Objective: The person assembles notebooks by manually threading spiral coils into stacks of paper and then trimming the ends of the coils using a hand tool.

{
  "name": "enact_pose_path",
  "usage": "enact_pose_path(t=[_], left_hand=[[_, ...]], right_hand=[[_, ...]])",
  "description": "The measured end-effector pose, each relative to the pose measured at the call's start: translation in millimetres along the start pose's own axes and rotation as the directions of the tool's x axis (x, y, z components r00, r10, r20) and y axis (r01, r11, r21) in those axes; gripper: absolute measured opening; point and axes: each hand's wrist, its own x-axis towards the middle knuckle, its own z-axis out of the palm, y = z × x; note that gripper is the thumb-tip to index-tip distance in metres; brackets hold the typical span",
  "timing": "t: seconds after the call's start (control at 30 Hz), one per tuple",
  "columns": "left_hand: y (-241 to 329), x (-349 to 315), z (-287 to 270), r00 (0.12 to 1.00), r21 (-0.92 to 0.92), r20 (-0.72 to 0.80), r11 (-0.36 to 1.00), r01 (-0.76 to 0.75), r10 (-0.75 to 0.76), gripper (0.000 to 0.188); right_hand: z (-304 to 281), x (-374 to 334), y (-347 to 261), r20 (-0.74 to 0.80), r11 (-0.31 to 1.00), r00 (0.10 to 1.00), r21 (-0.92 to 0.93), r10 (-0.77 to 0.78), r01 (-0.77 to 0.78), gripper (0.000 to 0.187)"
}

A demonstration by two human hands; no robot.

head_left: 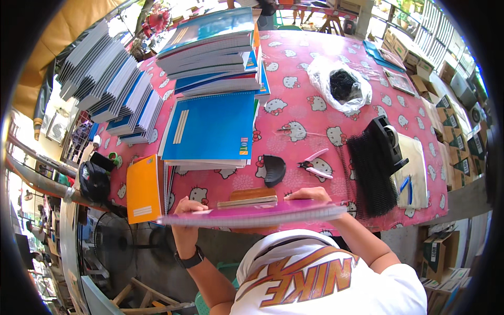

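Landmark: pink-handled pliers (316, 167), one pair, laid on a pink printed table cover (310, 140).

Purple notebook (257, 211), one: held up on the wearer's side of the pliers. Its left end is clamped by the fingers of the left hand (185, 209); the right hand (308, 195) is set at its far edge, and whether those fingers are clamped cannot be told.

Curved black piece (274, 171), one: left of the pliers.
Blue-topped notebook stacks (210, 126), two: farther left.
Orange notebook (144, 184), one: well left.
Black coil bundle (370, 176), one: right.
Blue-handled tool (409, 190), one: farther right, laid on a cream packet (418, 165).

Containers. Plastic bag (321, 79), one: beyond the pliers; a dark mass (343, 86) is contained.
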Motion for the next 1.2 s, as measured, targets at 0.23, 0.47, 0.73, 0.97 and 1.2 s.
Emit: enact_pose_path(t=[0.23, 0.47, 0.73, 0.97, 1.2], left_hand=[[-65, -17, 16, 0.936, -0.248, 0.079, 0.903, 0.352, -0.343, 0.017], [-70, -10, 23, 0.944, -0.663, -0.292, 0.744, -0.084, -0.154, 0.059], [-35, 19, 32, 0.882, -0.447, -0.413, 0.895, 0.019, -0.225, 0.019], [-8, 11, 46, 0.764, 0.158, -0.644, 0.984, 0.081, 0.041, 0.046], [62, -32, 125, 0.962, 0.515, 0.22, 0.818, -0.256, 0.162, 0.067]], right_hand=[[32, -13, 46, 0.066, 0.967, 0.966, 0.036, 0.25, -0.253, 0.03], [51, -3, 39, 0.2, 0.888, 0.941, -0.429, 0.272, -0.166, 0.024], [-103, -24, 119, -0.646, 0.49, 0.731, -0.576, 0.219, -0.655, 0.015], [-107, -25, 93, -0.733, 0.623, 0.657, -0.434, 0.176, -0.651, 0.017], [-69, 12, -52, -0.408, 0.896, 0.824, -0.03, 0.393, -0.442, 0.031]])
